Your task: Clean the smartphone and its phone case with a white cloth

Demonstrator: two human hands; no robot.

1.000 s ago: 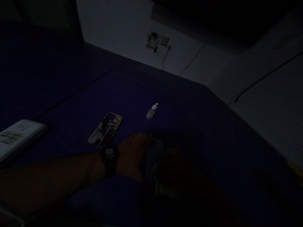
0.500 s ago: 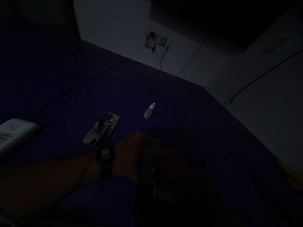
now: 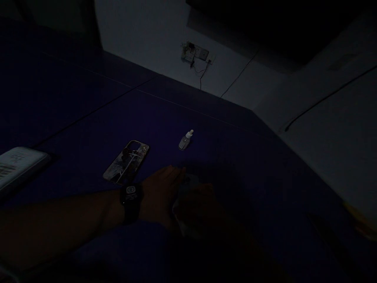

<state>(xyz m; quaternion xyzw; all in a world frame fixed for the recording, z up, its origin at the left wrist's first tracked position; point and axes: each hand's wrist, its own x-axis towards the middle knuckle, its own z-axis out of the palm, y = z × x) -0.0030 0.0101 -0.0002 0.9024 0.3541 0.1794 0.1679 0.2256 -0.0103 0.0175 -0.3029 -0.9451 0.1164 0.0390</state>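
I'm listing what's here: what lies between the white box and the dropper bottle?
In the head view, a patterned phone case lies between the white box and the dropper bottle.

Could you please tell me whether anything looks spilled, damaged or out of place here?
Nothing clearly stands out. The dropper bottle is capped, the patterned phone case lies flat on the table, and no spill shows around either. The picture is very dark, so I cannot judge the phone partly under the right hand for damage.
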